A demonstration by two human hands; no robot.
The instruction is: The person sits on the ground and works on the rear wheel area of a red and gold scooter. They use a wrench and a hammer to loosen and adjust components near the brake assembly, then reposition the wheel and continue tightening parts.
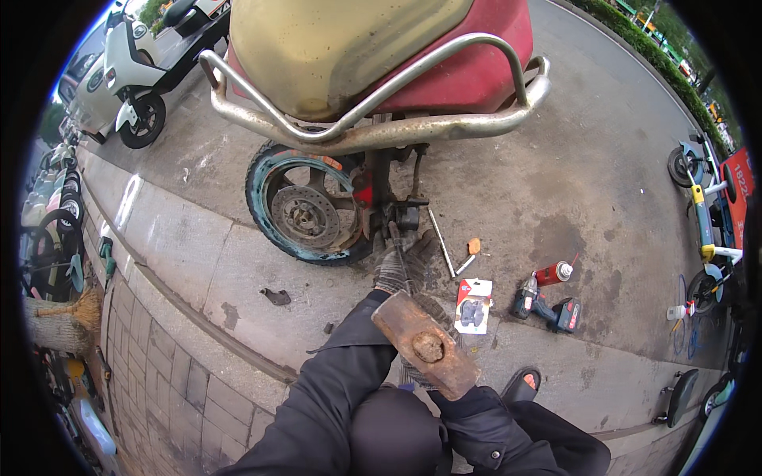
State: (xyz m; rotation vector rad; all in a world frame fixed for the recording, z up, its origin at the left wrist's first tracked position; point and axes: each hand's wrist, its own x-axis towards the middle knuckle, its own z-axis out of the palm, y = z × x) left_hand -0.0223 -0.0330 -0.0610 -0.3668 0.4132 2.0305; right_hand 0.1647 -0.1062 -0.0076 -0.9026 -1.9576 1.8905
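My left hand (390,266), in a grey knit glove, is closed at the black brake caliper (405,214) beside a scooter's front wheel, with a thin dark tool that I cannot make out clearly. The wheel (302,210) has a blue rim and a brake disc. A rusty hammer head (425,345) is raised close below me; my right hand (417,377), also gloved, is closed on its handle and largely hidden behind the head. Above the wheel is the red and gold scooter body (333,55) with a bent steel guard (432,127).
On the pavement lie a metal rod (440,242), an orange-capped item (474,245), a blister pack (472,306), a cordless impact driver (548,309), a red spray can (553,273) and a dark metal part (275,296). Parked scooters (135,115) line both sides. A kerb (198,325) runs at left.
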